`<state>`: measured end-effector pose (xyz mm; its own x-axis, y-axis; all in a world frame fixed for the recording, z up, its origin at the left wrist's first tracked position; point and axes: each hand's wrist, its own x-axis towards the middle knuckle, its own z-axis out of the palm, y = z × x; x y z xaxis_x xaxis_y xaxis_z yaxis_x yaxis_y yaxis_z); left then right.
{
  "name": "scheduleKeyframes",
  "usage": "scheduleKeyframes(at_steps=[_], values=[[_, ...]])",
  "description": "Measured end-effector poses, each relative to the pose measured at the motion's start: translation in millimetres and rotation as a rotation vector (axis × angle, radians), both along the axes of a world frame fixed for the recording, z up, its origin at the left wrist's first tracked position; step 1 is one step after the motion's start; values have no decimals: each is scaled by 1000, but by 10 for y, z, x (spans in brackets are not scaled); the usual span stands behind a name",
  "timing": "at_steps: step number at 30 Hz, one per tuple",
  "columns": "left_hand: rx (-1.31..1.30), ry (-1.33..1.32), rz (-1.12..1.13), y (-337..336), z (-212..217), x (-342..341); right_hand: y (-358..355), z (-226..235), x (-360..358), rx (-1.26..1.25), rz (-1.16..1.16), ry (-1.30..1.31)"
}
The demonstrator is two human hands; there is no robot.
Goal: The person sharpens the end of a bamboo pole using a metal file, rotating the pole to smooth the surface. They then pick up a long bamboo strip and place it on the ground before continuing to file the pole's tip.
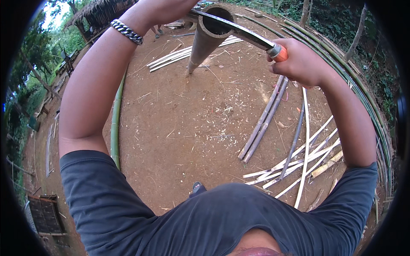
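Note:
In my right hand (299, 62) is the orange handle of a machete (245, 33), the fingers wrapped round it. Its long blade lies across the open top of a thick brown bamboo tube (205, 45), which stands nearly upright with its narrow-looking lower end on the ground. My left hand (173, 9), below a chain bracelet (127, 32), is closed at the far end of the blade, to the left of the tube's rim. The picture's upper edge cuts off part of that hand, so its fingers hardly show.
Pale split bamboo strips (305, 158) and dark poles (265, 119) lie on the brown dirt ground (171, 128) at right. More pale strips (171, 58) lie behind the tube. A green bamboo pole (115, 123) lies at left. Long green poles (358, 81) line the right edge.

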<state>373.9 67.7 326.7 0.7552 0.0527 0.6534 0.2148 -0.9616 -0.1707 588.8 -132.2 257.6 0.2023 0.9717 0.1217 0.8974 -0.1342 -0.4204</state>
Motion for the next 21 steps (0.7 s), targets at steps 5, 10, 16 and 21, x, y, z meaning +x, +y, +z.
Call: scheduleKeyframes(at_steps=[5, 10, 16, 21], values=[[156, -36, 24, 84, 169, 92, 273, -342, 130, 54, 45, 93], [167, -111, 124, 77, 130, -3, 288, -376, 116, 136, 124, 41], [-143, 15, -156, -157, 112, -16, 239, -350, 232, 89, 15, 1], [5, 451, 89, -334, 441, -140, 273, -230, 328, 136, 44, -57]])
